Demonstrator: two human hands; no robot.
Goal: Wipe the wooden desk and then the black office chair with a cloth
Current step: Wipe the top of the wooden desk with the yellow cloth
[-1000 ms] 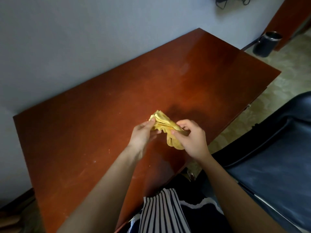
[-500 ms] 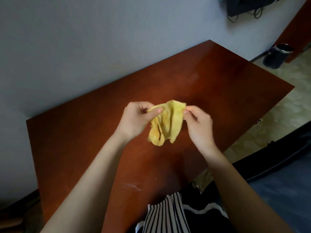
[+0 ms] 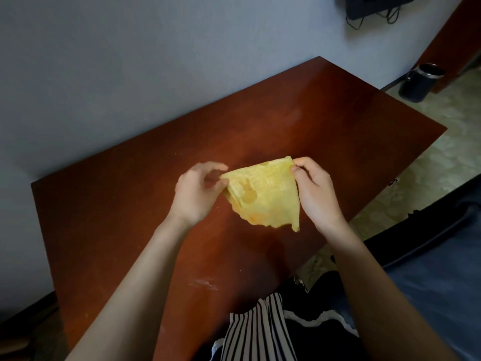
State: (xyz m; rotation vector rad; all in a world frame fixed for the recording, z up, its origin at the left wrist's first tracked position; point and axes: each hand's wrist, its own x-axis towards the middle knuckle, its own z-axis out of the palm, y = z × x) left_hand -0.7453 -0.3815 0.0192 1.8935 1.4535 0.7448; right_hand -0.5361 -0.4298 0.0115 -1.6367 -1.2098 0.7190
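Hanging above the middle of the desk [image 3: 117, 217], a yellow cloth [image 3: 263, 194] was held spread between both hands, clear of the wood. Its upper right corner was pinched between the thumb and fingertips of the right hand [image 3: 316, 194]. Its left corner was gripped by the curled fingers of the left hand [image 3: 194, 194], which was blurred, so the exact hold could not be made out. The cloth was seen folded into a rough triangle, its point drooping toward the near edge of the desk, and a darker rabbit-like print was shown on its face. A whitish smudge [image 3: 203, 284] was seen on the wood close to the near edge. The black office chair [image 3: 437, 282] was placed off the near right side of the desk, apart from hands and cloth. A dark cylindrical bin [image 3: 420, 83] was stood on the floor beyond the far right corner.
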